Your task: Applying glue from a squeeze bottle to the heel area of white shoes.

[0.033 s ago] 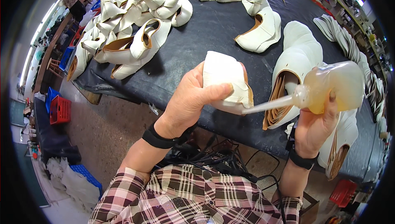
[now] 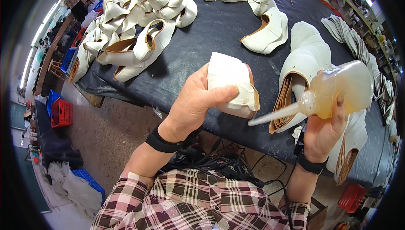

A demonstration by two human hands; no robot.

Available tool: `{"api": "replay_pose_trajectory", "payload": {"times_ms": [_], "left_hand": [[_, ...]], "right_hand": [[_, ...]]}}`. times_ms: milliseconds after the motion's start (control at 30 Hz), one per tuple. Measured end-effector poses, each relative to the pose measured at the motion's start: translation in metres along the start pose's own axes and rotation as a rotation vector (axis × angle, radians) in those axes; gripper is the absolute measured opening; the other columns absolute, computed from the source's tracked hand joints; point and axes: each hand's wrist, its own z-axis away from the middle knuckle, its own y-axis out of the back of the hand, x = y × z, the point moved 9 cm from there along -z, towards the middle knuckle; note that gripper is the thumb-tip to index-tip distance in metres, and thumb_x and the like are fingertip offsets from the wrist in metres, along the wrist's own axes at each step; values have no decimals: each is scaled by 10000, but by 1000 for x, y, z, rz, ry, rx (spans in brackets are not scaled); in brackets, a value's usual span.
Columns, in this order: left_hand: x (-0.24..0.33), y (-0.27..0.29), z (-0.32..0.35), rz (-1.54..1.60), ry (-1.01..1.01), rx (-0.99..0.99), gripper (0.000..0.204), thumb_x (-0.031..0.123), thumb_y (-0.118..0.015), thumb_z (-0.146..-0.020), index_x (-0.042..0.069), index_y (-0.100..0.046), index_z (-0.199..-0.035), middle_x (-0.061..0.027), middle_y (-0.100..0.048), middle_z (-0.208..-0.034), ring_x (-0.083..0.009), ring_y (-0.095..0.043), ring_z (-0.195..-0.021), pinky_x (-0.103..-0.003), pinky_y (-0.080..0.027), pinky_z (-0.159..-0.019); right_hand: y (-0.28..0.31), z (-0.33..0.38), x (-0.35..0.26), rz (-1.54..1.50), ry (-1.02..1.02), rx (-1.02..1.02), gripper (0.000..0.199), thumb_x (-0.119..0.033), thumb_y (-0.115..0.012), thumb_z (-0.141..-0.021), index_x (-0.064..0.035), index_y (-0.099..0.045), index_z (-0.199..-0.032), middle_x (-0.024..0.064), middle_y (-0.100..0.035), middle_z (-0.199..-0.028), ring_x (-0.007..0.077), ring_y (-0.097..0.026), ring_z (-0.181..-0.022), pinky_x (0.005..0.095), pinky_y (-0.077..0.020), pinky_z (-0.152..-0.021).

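Observation:
My left hand [image 2: 192, 99] is closed around a white shoe upper [image 2: 228, 76] with a tan inside edge, holding it above the near part of the table, thumb pressed on its outer face. My right hand [image 2: 322, 135] grips a translucent squeeze bottle [image 2: 352, 88] of yellowish liquid, tilted on its side. Its long pale nozzle [image 2: 276, 115] points left, the tip just below the upper's lower right edge and apart from it. Behind the bottle lies a nested row of white uppers [image 2: 306, 55], their tan linings showing.
The dark-covered table [image 2: 211, 31] carries a heap of white uppers [image 2: 130, 19] at the far left and more uppers [image 2: 268, 31] at the back. Stacked white pieces [image 2: 354, 33] line the right side. A red crate [image 2: 62, 112] stands on the floor at left. Black cables [image 2: 219, 158] hang before me.
The nozzle tip has dropped slightly away from the upper's lower edge, and the bottle has tilted a little. My left hand and the upper stay nearly still.

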Motion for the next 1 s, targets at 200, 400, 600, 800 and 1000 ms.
{"api": "replay_pose_trajectory", "payload": {"times_ms": [200,400,600,800,1000], "left_hand": [[1,7,-2,10,-17,3,390,133,-610,-725,8,-467,-1066,-62,-553,-987,-127,-524,-905,-255,-405,-808],[9,6,-7,84,-52,38,401,182,-612,-745,12,-461,-1075,-58,-555,-985,-133,-529,-910,-256,-400,-822],[11,30,-5,263,-108,165,408,187,-579,-767,13,-432,-1105,-71,-539,-1018,-141,-523,-939,-271,-389,-853],[14,53,5,482,-219,267,399,164,-532,-773,38,-416,-1134,-57,-517,-1069,-155,-489,-1006,-306,-356,-904],[8,85,-26,630,-253,293,397,229,-548,-771,49,-476,-1118,-55,-555,-1049,-191,-517,-968,-342,-418,-835]], "right_hand": [[32,-14,6,-477,-279,-107,555,-282,-476,-832,4,-272,-1262,189,-316,-1292,320,-426,-1111,447,-434,-859],[19,21,63,-327,-528,2,537,-316,-533,-791,-32,-341,-1205,182,-493,-1071,263,-522,-947,338,-456,-800],[20,77,123,-594,-1107,179,460,-403,-393,-814,-54,-424,-1112,138,-545,-1006,235,-579,-811,313,-495,-551],[3,121,172,-599,-1447,108,369,-316,-448,-804,-49,-447,-1058,156,-553,-969,242,-571,-785,316,-471,-594],[8,138,202,-496,-1470,156,286,-283,-452,-814,-60,-495,-989,113,-583,-901,222,-581,-797,274,-487,-626]]}}
